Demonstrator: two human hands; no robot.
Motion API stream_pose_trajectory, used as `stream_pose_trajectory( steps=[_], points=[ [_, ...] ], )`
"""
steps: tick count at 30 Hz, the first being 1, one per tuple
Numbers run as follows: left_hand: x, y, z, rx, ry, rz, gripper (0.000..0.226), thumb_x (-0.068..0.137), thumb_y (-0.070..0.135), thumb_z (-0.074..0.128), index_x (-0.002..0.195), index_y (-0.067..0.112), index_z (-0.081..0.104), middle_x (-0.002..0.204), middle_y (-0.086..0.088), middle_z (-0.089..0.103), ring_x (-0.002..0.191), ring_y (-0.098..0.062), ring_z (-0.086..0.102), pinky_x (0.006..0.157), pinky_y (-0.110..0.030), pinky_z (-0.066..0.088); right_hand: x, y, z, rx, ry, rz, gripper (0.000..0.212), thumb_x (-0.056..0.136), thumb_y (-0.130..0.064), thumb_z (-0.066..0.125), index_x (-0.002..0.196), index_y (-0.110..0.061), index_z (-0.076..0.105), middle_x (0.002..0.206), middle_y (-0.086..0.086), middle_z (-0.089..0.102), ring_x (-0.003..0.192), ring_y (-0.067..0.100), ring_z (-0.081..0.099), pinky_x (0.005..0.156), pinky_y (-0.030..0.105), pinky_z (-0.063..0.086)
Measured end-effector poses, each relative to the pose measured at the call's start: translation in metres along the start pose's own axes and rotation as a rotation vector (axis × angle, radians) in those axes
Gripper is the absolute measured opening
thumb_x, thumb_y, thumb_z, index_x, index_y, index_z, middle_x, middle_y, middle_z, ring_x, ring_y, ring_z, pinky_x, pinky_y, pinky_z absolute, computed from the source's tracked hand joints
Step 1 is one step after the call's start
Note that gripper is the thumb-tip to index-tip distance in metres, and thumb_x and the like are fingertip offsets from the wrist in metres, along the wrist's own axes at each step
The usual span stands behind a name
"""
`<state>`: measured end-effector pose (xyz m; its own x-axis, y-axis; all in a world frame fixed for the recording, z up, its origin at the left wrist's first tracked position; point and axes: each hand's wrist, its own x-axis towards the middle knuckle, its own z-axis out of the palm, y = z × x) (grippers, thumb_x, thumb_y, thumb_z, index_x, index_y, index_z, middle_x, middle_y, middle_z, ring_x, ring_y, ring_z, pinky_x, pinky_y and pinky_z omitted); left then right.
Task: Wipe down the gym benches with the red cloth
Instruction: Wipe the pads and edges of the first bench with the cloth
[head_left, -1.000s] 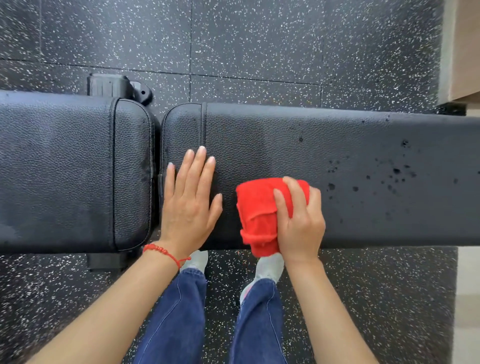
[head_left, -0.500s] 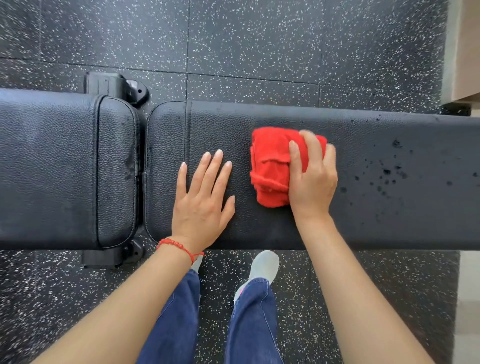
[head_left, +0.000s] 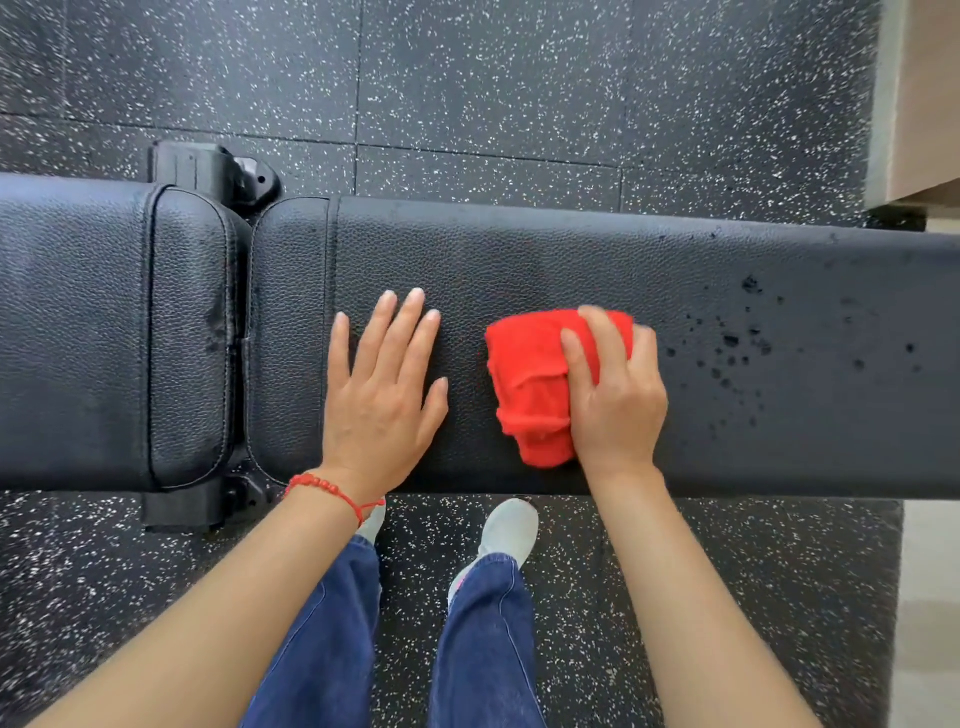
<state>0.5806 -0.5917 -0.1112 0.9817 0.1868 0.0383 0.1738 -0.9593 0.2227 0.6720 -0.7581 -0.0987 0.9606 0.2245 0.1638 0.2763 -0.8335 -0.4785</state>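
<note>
A black padded gym bench runs across the view: a long pad in the middle and right, a shorter seat pad at the left, with a narrow gap between them. My right hand presses a bunched red cloth onto the long pad near its front half. Dark wet droplets speckle the pad just right of the cloth. My left hand lies flat on the long pad, fingers spread, a little left of the cloth and holding nothing.
Black bench frame parts stick out behind and in front of the gap between pads. Speckled black rubber floor surrounds the bench. A pale wooden edge stands at the far right. My legs in blue jeans and light shoes stand against the bench front.
My right hand slid the red cloth from the far side of the pad back toward the front edge, after pushing it away earlier. My left hand stayed flat on the pad.
</note>
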Motion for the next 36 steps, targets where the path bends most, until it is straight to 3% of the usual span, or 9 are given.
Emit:
stream_pose_trajectory(
  steps=[7,12,19,25,29,36],
  points=[
    [0.022,0.035,0.016,-0.029,-0.052,-0.011,0.053,0.090,0.029,0.041,0.137,0.004,0.044,0.147,-0.014,0.036,0.137,-0.030,0.030,0.110,-0.054,0.019,0.061,0.012,0.005,0.000,0.032,0.113,0.033,0.092,-0.032,0.051,0.115,-0.011,0.062,0.097,0.024,0.057,0.082,0.040,0.058,0.064,0.042,0.045],
    [0.021,0.032,0.023,-0.011,-0.026,-0.010,0.054,0.090,0.031,0.041,0.138,0.006,0.042,0.148,-0.012,0.035,0.137,-0.027,0.028,0.111,-0.050,0.015,0.014,0.022,-0.008,0.037,0.034,0.086,0.029,0.090,-0.027,0.055,0.108,-0.007,0.065,0.090,0.022,0.060,0.073,0.036,0.061,0.059,0.036,0.049],
    [0.020,0.034,0.023,0.002,-0.023,-0.013,0.054,0.091,0.031,0.040,0.139,0.006,0.042,0.148,-0.012,0.035,0.137,-0.027,0.028,0.111,-0.049,0.015,-0.051,0.047,-0.033,0.007,-0.041,0.028,0.036,0.092,-0.034,0.046,0.103,-0.006,0.066,0.088,0.018,0.062,0.074,0.031,0.064,0.059,0.032,0.053],
    [0.021,0.035,0.023,0.003,-0.017,-0.013,0.054,0.092,0.031,0.039,0.139,0.005,0.041,0.148,-0.013,0.035,0.137,-0.028,0.027,0.112,-0.050,0.015,0.016,0.040,-0.023,0.039,-0.002,0.083,0.029,0.088,-0.030,0.056,0.105,-0.009,0.067,0.088,0.021,0.061,0.071,0.036,0.062,0.055,0.036,0.050],
    [0.021,0.036,0.022,0.008,-0.019,-0.013,0.053,0.091,0.030,0.039,0.138,0.004,0.042,0.147,-0.014,0.036,0.137,-0.030,0.029,0.111,-0.052,0.016,0.068,0.045,-0.013,0.014,0.020,0.109,0.033,0.091,-0.033,0.052,0.113,-0.011,0.063,0.095,0.023,0.058,0.078,0.040,0.058,0.061,0.041,0.046],
    [0.026,0.057,0.015,-0.047,0.036,-0.079,0.048,0.089,0.023,0.043,0.130,0.001,0.051,0.141,-0.019,0.042,0.132,-0.034,0.037,0.107,-0.055,0.022,0.045,0.050,-0.019,0.018,0.061,0.135,0.032,0.091,-0.030,0.053,0.112,-0.008,0.063,0.092,0.023,0.059,0.076,0.039,0.060,0.061,0.039,0.047]
  ],
)
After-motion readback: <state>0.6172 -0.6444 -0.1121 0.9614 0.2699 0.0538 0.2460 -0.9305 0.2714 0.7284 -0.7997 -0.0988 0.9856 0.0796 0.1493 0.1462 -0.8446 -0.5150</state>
